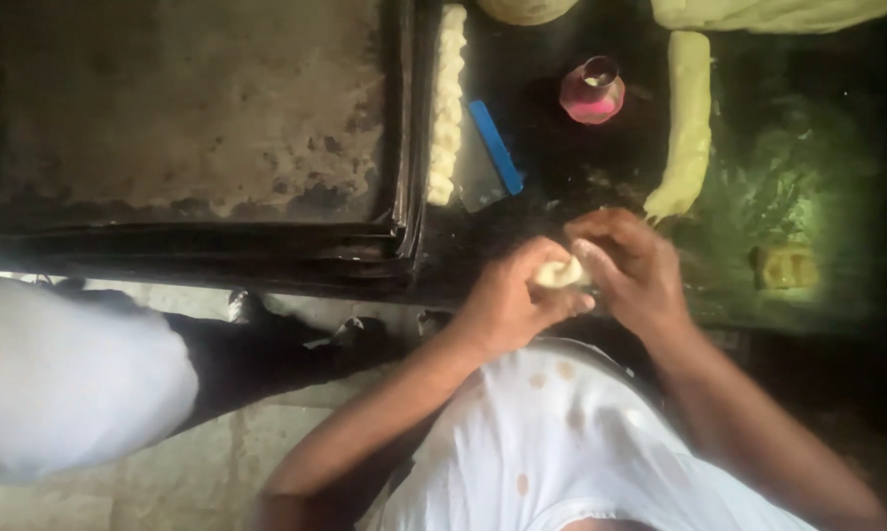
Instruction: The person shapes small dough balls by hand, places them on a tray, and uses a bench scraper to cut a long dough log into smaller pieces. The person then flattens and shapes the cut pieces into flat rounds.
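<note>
Pale dough sits pinched between both hands: the small dough piece (560, 272) is cupped in the left hand (507, 300), whose fingers close round it from below, while the right hand (630, 265) presses over it from above, just in front of the white shirt. Shaping it evenly seems to call for light, steady pressure. A long dough roll (686, 123), blue-handled scraper (491, 155) and dark baking tray (401, 118) lie beyond.

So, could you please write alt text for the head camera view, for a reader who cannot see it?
Seen from above, a person's left hand and right hand together shape a small piece of dough over a dark worktable. On the table lie a long dough roll, a row of cut dough pieces, a blue-handled scraper and a pink pot, beside a large dark baking tray.
</note>
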